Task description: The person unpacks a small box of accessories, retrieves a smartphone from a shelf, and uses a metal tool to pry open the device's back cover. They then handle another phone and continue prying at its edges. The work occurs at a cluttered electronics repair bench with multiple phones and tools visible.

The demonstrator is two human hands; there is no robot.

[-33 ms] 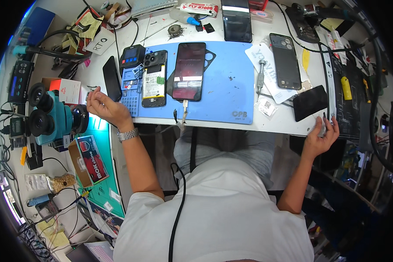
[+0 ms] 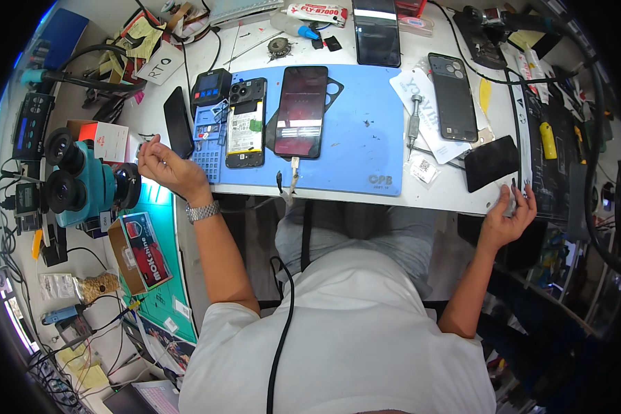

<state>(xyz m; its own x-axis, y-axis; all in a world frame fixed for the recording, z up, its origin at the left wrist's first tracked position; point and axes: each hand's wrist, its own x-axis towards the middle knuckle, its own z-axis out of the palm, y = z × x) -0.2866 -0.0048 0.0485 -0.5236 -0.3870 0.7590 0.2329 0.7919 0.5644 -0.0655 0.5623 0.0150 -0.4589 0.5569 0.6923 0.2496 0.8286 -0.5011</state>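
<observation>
My left hand (image 2: 172, 171), with a metal-banded watch (image 2: 202, 212) on its wrist, rests at the bench's left front edge, palm up. Its fingers are loosely curled and I see nothing in them. At the right front edge my right hand (image 2: 509, 219) lies with fingers apart, holding nothing visible, just below a loose black phone screen (image 2: 491, 163). Between the hands, on a blue mat (image 2: 366, 138), lies a phone with a dim reddish screen (image 2: 301, 114) and a cable plug (image 2: 294, 165) at its lower end. Beside it is an opened phone (image 2: 245, 131) with its battery showing.
A teal microscope (image 2: 93, 183) stands close to my left hand. A black phone (image 2: 178, 124) leans left of a small blue-and-black device (image 2: 211, 88). To the right are a screwdriver (image 2: 414, 121) and a dark phone back (image 2: 452, 96). Another phone (image 2: 377, 34) lies at the back.
Both hands keep their places and poses. The bench items appear shifted very slightly to the right in the view.
</observation>
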